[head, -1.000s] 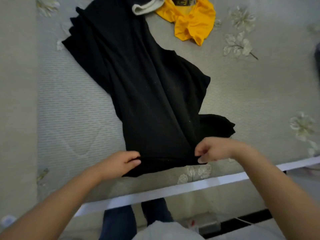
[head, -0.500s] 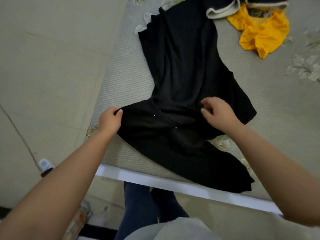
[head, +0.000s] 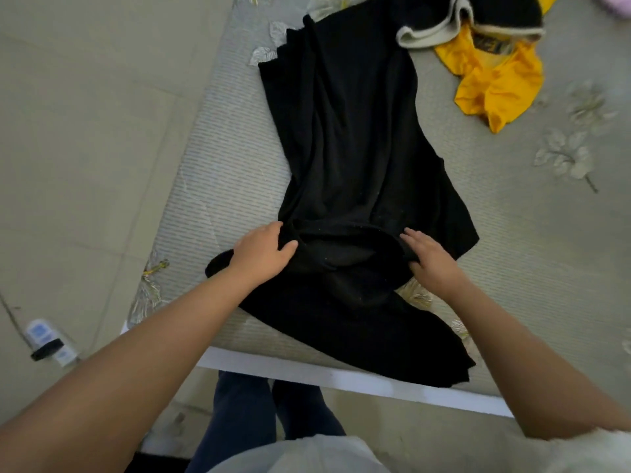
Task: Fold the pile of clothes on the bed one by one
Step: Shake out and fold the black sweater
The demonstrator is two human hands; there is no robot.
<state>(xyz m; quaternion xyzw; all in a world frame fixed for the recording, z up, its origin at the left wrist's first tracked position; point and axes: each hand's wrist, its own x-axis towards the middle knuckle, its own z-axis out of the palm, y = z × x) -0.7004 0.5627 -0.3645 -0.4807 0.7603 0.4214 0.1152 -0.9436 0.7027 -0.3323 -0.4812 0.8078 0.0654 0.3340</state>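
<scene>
Mattress (head: 222, 186), grey with flower print, sits over beige floor tiles (head: 85, 131). I see the black garment (head: 348, 131) spread across its near corner, left hand (head: 263, 254) and right hand (head: 432, 259) each gripping a fold of it.

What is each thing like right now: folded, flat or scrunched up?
Long black cloth garment: spread on the bed, near end partly folded over.
Yellow shiny garment: crumpled, unfolded.
Black garment with cream lining: bunched, unfolded.
Left hand: gripping the black fold.
Right hand: pinching the black fold.
</scene>
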